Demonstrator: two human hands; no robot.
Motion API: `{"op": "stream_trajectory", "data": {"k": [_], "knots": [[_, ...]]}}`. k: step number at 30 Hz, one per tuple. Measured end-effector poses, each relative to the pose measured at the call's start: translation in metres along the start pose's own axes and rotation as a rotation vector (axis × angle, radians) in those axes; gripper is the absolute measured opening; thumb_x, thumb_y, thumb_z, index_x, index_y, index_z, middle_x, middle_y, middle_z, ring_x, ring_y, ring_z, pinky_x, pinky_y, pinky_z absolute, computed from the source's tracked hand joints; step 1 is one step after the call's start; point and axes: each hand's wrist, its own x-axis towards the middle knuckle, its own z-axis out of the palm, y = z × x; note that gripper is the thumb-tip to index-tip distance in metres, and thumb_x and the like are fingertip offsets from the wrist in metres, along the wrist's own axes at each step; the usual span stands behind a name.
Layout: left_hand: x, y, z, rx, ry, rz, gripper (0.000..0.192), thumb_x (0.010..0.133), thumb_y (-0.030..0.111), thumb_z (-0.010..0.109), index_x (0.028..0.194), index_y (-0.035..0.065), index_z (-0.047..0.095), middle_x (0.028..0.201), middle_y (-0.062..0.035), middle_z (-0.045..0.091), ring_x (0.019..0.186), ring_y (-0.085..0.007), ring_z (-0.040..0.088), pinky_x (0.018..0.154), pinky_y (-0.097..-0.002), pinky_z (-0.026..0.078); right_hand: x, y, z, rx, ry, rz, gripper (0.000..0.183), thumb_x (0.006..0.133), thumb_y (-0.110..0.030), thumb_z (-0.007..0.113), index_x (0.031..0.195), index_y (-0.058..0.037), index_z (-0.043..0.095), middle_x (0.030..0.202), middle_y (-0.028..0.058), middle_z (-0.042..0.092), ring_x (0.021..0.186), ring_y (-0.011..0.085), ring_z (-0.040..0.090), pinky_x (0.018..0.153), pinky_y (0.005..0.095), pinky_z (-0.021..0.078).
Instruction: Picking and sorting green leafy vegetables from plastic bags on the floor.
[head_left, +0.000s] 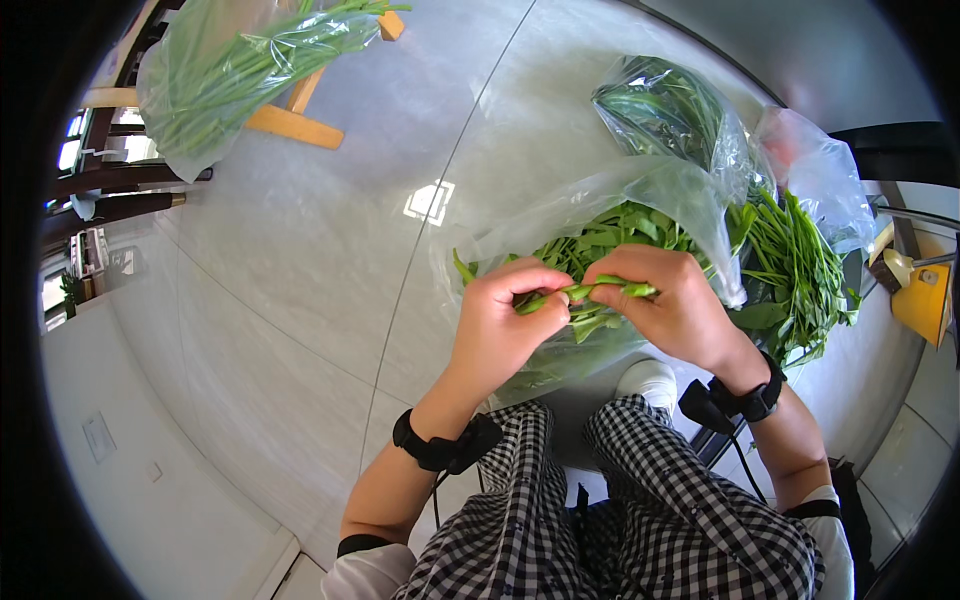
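Note:
Both hands pinch a few short green vegetable stems (577, 292) between thumbs and forefingers, near the middle of the view. My left hand (510, 315) grips the left part of the stems, my right hand (660, 300) the right part, close together. Beneath and behind them an open clear plastic bag (675, 187) lies on the floor with leafy greens (637, 221) in it. To the right of my right hand is a loose heap of long-stemmed leafy greens (802, 277). The lower ends of the bag's contents are hidden by my hands.
Another plastic bag of greens (667, 105) lies farther off, beside a whitish bag (817, 165). At the upper left, a bag of long green stems (247, 82) rests by a wooden stool leg (296, 126). A yellow object (922, 300) stands at the far right. My shoe (649, 382) is close below the greens.

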Motion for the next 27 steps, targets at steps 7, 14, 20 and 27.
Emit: {"op": "stream_trajectory", "data": {"k": [7, 14, 20, 27], "knots": [[0.003, 0.006, 0.002, -0.490, 0.016, -0.249, 0.012, 0.085, 0.000, 0.061, 0.095, -0.0039, 0.068, 0.087, -0.0028, 0.067, 0.077, -0.0050, 0.056, 0.069, -0.0220, 0.045, 0.006, -0.008, -0.009, 0.428, -0.074, 0.406, 0.014, 0.088, -0.006, 0.068, 0.100, 0.0005, 0.067, 0.088, 0.0071, 0.067, 0.078, 0.0144, 0.061, 0.071, 0.0287, 0.0479], [-0.006, -0.001, -0.010, 0.264, 0.023, -0.030, 0.022, 0.082, 0.005, 0.068, 0.103, -0.0017, 0.068, 0.087, -0.0062, 0.068, 0.084, -0.0145, 0.064, 0.079, -0.0290, 0.051, -0.001, 0.024, -0.019, -0.078, 0.199, 0.321, 0.017, 0.084, -0.008, 0.069, 0.099, 0.0002, 0.065, 0.089, 0.0152, 0.068, 0.072, 0.0279, 0.066, 0.065, 0.0343, 0.0521], [0.003, -0.003, 0.011, 0.197, 0.030, 0.096, 0.034, 0.078, 0.017, 0.079, 0.107, 0.0022, 0.068, 0.085, -0.0104, 0.068, 0.077, -0.0232, 0.064, 0.069, -0.0333, 0.050, -0.001, 0.002, 0.007, 0.136, -0.021, 0.150, 0.021, 0.080, -0.001, 0.067, 0.101, 0.0000, 0.065, 0.091, 0.0160, 0.066, 0.081, 0.0346, 0.064, 0.072, 0.0391, 0.0520], [0.004, 0.007, 0.003, 0.263, 0.111, 0.107, 0.014, 0.084, 0.002, 0.073, 0.097, -0.0010, 0.070, 0.087, -0.0083, 0.070, 0.076, -0.0139, 0.065, 0.071, -0.0264, 0.052, 0.000, 0.017, 0.000, 0.015, 0.012, 0.032, 0.023, 0.076, -0.001, 0.067, 0.099, -0.0007, 0.065, 0.094, 0.0142, 0.065, 0.083, 0.0345, 0.063, 0.072, 0.0380, 0.0520]]}}
